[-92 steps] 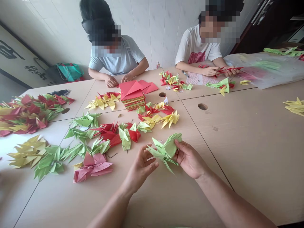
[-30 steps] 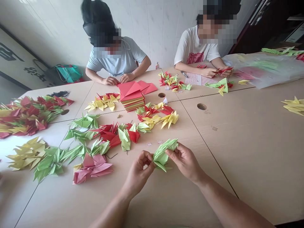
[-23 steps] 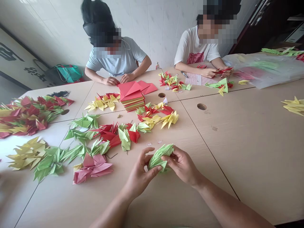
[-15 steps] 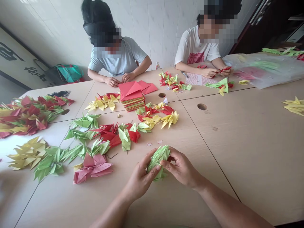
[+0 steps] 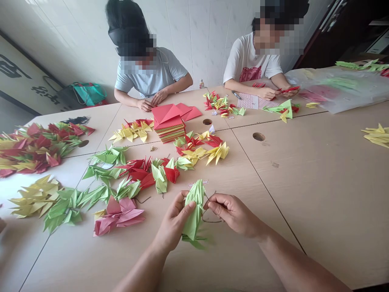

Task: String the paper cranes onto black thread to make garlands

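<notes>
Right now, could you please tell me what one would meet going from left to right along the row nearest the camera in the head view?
Yellow paper cluster, green paper cluster, pink paper cluster, left hand, light green paper bundle, right hand.

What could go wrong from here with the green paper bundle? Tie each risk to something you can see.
The right hand pinches a thin dark strand beside the green paper bundle; if it is tied in, a hard pull might crease or tear the bundle. The left hand seems to give the main grip, so loosening it could let the bundle splay. Two small labels lie near the bundle and might get knocked aside.
</notes>
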`<state>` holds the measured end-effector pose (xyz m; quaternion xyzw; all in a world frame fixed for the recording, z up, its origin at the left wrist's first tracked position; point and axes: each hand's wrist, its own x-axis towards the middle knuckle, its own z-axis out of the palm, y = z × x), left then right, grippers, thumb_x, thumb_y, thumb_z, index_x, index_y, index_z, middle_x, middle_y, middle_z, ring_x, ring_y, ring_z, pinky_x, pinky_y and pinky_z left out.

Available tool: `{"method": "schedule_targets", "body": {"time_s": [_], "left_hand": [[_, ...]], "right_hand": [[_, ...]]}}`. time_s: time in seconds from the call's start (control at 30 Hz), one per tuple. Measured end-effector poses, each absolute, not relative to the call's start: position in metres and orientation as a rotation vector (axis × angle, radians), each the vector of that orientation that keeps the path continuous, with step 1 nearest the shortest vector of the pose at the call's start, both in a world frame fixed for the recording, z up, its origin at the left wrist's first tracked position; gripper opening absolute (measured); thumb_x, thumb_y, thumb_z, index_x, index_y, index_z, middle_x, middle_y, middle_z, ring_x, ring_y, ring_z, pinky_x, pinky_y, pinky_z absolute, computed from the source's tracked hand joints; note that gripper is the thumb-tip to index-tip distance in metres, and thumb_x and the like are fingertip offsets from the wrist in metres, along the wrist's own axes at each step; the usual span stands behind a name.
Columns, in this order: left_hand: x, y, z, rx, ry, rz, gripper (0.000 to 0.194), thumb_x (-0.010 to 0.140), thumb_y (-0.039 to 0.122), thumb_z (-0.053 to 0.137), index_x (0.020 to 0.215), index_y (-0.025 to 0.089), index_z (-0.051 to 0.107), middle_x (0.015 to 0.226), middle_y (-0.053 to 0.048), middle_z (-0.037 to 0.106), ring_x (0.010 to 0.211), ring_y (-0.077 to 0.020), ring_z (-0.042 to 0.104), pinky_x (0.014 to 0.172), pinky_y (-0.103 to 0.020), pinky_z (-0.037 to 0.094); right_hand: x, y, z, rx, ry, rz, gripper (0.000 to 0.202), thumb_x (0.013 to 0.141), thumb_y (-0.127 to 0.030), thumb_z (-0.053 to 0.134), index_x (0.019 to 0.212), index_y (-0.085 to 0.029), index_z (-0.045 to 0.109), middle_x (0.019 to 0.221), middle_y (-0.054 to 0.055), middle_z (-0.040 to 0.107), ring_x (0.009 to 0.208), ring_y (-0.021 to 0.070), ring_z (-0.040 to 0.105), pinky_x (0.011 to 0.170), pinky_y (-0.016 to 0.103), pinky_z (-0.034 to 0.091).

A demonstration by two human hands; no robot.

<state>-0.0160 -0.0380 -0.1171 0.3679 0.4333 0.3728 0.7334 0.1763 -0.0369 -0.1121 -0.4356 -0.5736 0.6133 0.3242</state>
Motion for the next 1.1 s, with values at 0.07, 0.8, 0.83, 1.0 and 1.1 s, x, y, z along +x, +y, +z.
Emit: {"method": "schedule_targets", "body": {"time_s": [0.07, 0.8, 0.83, 1.0, 1.1], "left_hand": [[-0.016, -0.038, -0.117, 0.81, 0.988, 0.806, 0.021, 0.087, 0.04, 0.06, 0.093, 0.021, 0.054, 0.067, 0.004, 0.052, 0.055, -0.0068, 0.048, 0.053, -0.017, 0.041], [-0.017, -0.038, -0.111, 0.938, 0.95, 0.596, 0.031, 0.086, 0.047, 0.059, 0.081, 0.018, 0.049, 0.063, 0.006, 0.05, 0.051, -0.0053, 0.044, 0.046, -0.015, 0.036], [-0.017, -0.038, -0.11, 0.941, 0.954, 0.594, 0.032, 0.085, 0.047, 0.059, 0.08, 0.018, 0.049, 0.063, 0.006, 0.05, 0.05, -0.0053, 0.044, 0.046, -0.015, 0.036], [-0.016, -0.039, -0.108, 0.964, 0.951, 0.603, 0.032, 0.085, 0.047, 0.06, 0.079, 0.017, 0.049, 0.063, 0.005, 0.05, 0.05, -0.0049, 0.044, 0.046, -0.015, 0.036], [-0.016, -0.038, -0.108, 0.944, 0.95, 0.629, 0.031, 0.085, 0.046, 0.061, 0.079, 0.018, 0.05, 0.063, 0.005, 0.049, 0.051, -0.0048, 0.043, 0.046, -0.015, 0.035]], "right_hand": [[0.178, -0.036, -0.113, -1.125, -1.461, 1.647, 0.034, 0.093, -0.046, 0.049, 0.086, -0.017, 0.065, 0.058, -0.005, 0.039, 0.055, 0.0099, 0.036, 0.052, 0.023, 0.031], [0.195, -0.02, -0.116, -0.722, -0.287, 1.887, 0.019, 0.063, -0.032, 0.086, 0.069, -0.021, 0.072, 0.075, -0.003, 0.071, 0.064, 0.0055, 0.065, 0.054, 0.01, 0.052], [0.196, -0.02, -0.116, -0.73, -0.286, 1.874, 0.02, 0.062, -0.033, 0.086, 0.068, -0.021, 0.072, 0.075, -0.004, 0.071, 0.065, 0.0053, 0.065, 0.056, 0.01, 0.053], [0.198, -0.02, -0.114, -0.796, -0.306, 1.816, 0.023, 0.059, -0.035, 0.087, 0.066, -0.02, 0.071, 0.073, -0.004, 0.069, 0.064, 0.0048, 0.064, 0.058, 0.01, 0.054], [0.2, -0.018, -0.116, -0.871, -0.351, 1.754, 0.025, 0.061, -0.037, 0.086, 0.067, -0.019, 0.07, 0.074, -0.002, 0.069, 0.064, 0.0069, 0.064, 0.056, 0.013, 0.054]]}}
